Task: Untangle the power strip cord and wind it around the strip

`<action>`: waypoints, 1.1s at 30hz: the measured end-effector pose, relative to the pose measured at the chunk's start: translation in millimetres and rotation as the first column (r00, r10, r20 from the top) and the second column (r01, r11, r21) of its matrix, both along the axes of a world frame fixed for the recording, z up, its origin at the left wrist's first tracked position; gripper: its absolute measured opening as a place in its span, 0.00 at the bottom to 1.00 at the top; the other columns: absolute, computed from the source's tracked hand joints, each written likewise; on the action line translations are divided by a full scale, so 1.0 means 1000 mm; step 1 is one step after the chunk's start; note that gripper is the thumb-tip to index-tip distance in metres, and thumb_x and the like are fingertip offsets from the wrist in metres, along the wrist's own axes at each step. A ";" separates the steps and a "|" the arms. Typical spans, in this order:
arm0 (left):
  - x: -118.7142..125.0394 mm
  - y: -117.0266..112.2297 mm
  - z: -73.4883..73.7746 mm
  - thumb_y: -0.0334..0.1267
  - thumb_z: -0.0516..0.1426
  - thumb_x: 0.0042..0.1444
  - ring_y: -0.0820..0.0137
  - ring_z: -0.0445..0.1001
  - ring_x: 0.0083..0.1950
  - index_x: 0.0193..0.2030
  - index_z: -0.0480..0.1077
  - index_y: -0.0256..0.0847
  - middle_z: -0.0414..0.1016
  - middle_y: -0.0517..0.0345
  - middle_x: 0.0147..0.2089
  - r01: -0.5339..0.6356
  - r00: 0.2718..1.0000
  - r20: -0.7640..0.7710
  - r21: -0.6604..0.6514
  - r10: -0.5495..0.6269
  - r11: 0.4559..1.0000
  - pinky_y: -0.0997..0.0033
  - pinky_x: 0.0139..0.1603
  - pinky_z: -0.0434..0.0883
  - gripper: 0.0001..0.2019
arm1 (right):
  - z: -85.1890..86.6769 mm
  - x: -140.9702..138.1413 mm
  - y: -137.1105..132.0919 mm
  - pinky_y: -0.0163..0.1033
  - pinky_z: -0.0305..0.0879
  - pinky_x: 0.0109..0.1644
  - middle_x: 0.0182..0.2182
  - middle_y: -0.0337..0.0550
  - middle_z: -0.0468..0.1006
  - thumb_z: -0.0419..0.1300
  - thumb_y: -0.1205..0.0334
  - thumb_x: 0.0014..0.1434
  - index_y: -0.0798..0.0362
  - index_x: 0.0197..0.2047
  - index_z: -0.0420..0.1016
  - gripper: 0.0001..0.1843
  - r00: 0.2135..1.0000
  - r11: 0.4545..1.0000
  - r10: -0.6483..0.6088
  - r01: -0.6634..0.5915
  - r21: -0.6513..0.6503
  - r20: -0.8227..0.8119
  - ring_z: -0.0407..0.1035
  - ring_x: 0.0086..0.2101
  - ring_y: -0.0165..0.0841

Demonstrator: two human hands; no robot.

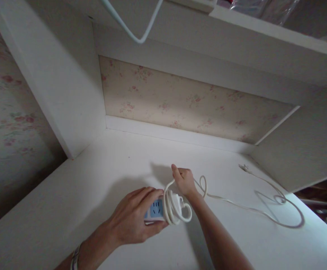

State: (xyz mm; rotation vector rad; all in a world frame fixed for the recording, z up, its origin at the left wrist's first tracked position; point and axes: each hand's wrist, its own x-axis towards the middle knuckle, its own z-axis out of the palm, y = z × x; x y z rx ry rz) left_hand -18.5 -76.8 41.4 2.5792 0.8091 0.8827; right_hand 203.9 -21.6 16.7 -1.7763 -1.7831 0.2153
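Note:
My left hand grips a white power strip with blue socket faces, thumb below and fingers over the top. Several turns of white cord wrap around the strip's right end, beside a white plug that sits there. Just above and right of it, my right hand is closed on the cord. From that hand the cord runs right, makes a small loop, and curves across the desktop to its plug end near the back right.
A white desktop lies under my hands, with side panels left and right. Floral wallpaper shows behind. Overhead are a shelf edge with plastic-wrapped items and a bent pale rod.

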 end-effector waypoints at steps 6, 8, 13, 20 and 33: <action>-0.001 0.007 -0.008 0.47 0.57 0.56 0.61 0.71 0.54 0.60 0.58 0.42 0.71 0.48 0.54 -0.168 0.982 0.085 0.000 0.168 0.986 0.62 0.55 0.70 0.26 | -0.015 -0.017 -0.016 0.35 0.49 0.26 0.21 0.46 0.75 0.32 0.48 0.69 0.54 0.23 0.72 0.37 0.985 0.995 -0.059 0.071 -0.070 0.161 0.67 0.21 0.29; -0.001 0.010 -0.010 0.47 0.56 0.57 0.61 0.71 0.55 0.62 0.56 0.43 0.70 0.48 0.55 -0.248 0.963 0.103 -0.034 0.250 0.968 0.62 0.55 0.70 0.28 | -0.015 -0.023 -0.021 0.35 0.49 0.26 0.24 0.46 0.77 0.37 0.52 0.69 0.54 0.27 0.74 0.31 0.977 0.996 -0.012 0.031 -0.089 0.215 0.69 0.23 0.30; -0.002 0.020 -0.014 0.46 0.53 0.60 0.62 0.71 0.55 0.66 0.54 0.44 0.70 0.49 0.54 -0.315 0.942 0.108 -0.031 0.317 0.949 0.65 0.55 0.70 0.28 | -0.015 -0.034 -0.031 0.35 0.52 0.28 0.31 0.44 0.80 0.43 0.62 0.68 0.52 0.38 0.73 0.18 0.951 0.994 0.013 0.021 -0.106 0.310 0.72 0.28 0.32; -0.008 0.043 -0.030 0.49 0.51 0.61 0.62 0.71 0.53 0.67 0.52 0.43 0.69 0.49 0.55 -0.479 0.877 0.008 0.081 0.480 0.874 0.63 0.55 0.70 0.30 | -0.014 -0.054 -0.037 0.34 0.54 0.31 0.32 0.41 0.77 0.40 0.59 0.70 0.51 0.38 0.69 0.18 0.920 0.996 0.091 -0.081 -0.042 0.382 0.71 0.29 0.31; 0.004 0.043 -0.034 0.50 0.52 0.60 0.61 0.74 0.48 0.64 0.57 0.40 0.73 0.49 0.52 -0.629 0.747 -0.122 0.189 0.653 0.754 0.66 0.45 0.72 0.28 | -0.005 -0.030 -0.041 0.41 0.51 0.34 0.30 0.40 0.73 0.55 0.68 0.63 0.52 0.40 0.70 0.03 0.726 0.877 0.177 -0.422 0.228 0.664 0.64 0.31 0.33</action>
